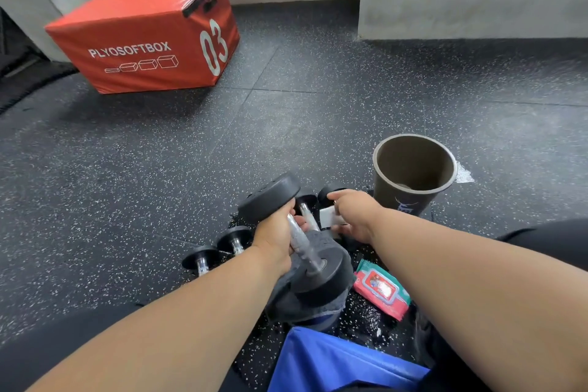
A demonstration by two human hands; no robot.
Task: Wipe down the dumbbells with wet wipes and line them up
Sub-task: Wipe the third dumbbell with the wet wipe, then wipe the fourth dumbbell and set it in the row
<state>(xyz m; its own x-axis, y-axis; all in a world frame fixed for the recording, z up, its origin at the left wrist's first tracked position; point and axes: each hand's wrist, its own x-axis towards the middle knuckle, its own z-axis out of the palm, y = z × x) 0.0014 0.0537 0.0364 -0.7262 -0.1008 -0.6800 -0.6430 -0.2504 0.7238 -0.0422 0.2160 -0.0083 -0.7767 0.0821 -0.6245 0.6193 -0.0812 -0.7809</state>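
My left hand [276,240] grips the chrome handle of a black dumbbell [270,196], tilted with its far head raised and its near head over a grey cloth [291,299]. My right hand [354,215] holds a white wet wipe [327,216] beside another dumbbell [327,192] lying on the floor. Two smaller dumbbells, one [200,259] and the other [234,239], lie side by side to the left. A red-and-green wipes pack [381,291] lies on the floor under my right forearm.
A dark bin [413,169] stands open just right of the dumbbells. An orange plyo box [143,38] sits at the far left near a wall. A blue bag [337,363] lies at the bottom, close to my body. Speckled rubber floor [127,169] stretches to the left.
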